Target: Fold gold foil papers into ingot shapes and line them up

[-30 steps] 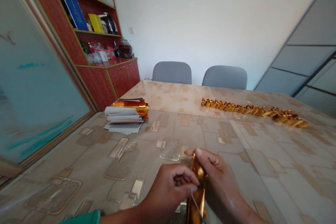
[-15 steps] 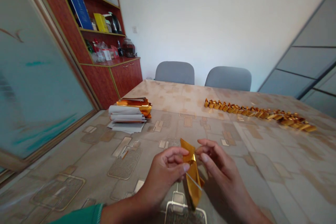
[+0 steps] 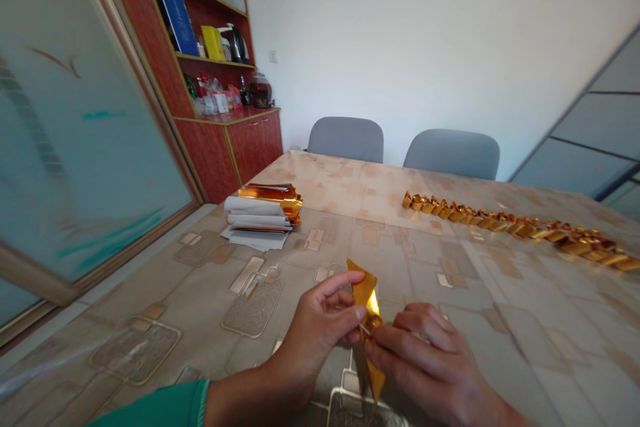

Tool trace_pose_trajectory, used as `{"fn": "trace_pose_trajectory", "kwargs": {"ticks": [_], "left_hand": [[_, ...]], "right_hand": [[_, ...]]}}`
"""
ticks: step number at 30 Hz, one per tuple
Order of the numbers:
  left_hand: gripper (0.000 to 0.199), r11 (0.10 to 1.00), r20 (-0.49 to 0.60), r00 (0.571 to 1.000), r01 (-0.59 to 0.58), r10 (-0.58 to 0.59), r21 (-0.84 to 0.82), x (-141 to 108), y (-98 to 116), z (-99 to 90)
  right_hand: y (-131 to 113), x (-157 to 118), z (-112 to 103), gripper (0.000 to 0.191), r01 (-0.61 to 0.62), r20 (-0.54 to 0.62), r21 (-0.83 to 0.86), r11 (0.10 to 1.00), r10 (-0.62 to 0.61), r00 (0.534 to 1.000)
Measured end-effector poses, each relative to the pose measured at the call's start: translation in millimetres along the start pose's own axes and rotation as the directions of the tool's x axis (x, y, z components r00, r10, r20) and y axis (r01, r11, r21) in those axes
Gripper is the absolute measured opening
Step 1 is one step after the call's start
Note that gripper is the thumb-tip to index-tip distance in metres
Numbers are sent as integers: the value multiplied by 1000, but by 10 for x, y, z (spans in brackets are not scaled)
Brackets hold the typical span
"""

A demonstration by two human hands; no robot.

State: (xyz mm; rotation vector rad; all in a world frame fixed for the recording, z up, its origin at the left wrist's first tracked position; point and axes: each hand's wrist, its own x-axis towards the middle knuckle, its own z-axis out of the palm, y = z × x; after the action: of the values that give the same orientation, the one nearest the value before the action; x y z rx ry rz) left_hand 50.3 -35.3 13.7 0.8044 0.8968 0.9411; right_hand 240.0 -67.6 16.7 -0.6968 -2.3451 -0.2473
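Observation:
A folded piece of gold foil paper [image 3: 366, 288] stands on end between my hands, low in the middle of the view. My left hand [image 3: 325, 320] pinches its left side between thumb and fingers. Against the lower right side of the paper, my right hand [image 3: 425, 353] has its fingers closed on a thin white strip [image 3: 365, 329], most of which they cover. The strip's other end lies by my left thumb.
Stacked gold and white sheets [image 3: 257, 213] lie on the patterned table [image 3: 200, 307] at left. A long row of folded gold pieces [image 3: 480, 217] stretches across the right. Two grey chairs [image 3: 346, 139] stand behind; a red cabinet [image 3: 205, 147] is back left.
My right hand has moved down and left onto the paper and closed on the strip, which hung loose before. My left hand keeps its hold. The view has turned slightly left.

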Motion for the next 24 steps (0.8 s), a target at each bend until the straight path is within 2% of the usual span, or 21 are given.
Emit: {"fn": "trace_pose_trajectory", "kwargs": {"ticks": [4,8,10,13,15,18,20,22,24], "left_hand": [[63,998,5,998,-63,63,-4,30,-22,-14],[54,991,-29,991,-134,134,23,48,-7,-4],[54,987,-36,987,-157,157,19,47,3,6],[55,986,-26,986,-164,164,-8,28,11,17],[57,987,-15,987,-161,160,-25,12,10,17],[63,983,-30,983,-180,180,-16,8,6,4],[68,980,-42,979,-199,199,2,18,4,-5],[79,979,-34,979,-202,202,9,28,5,-5],[94,982,-19,982,-190,190,1,32,9,5]], "right_hand": [[28,-59,16,23,-25,11,35,999,25,1000],[18,16,15,16,-67,-38,59,996,69,997],[12,55,9,14,-106,-23,119,987,109,994],[26,41,16,21,-156,9,159,975,156,988],[49,-9,28,21,-158,-25,130,979,163,986],[71,-64,29,17,-170,-55,93,981,176,983],[66,-54,16,19,-179,-25,107,978,183,983],[42,-14,10,18,-223,7,186,957,226,974],[7,26,28,14,-332,25,307,892,342,940]]}}
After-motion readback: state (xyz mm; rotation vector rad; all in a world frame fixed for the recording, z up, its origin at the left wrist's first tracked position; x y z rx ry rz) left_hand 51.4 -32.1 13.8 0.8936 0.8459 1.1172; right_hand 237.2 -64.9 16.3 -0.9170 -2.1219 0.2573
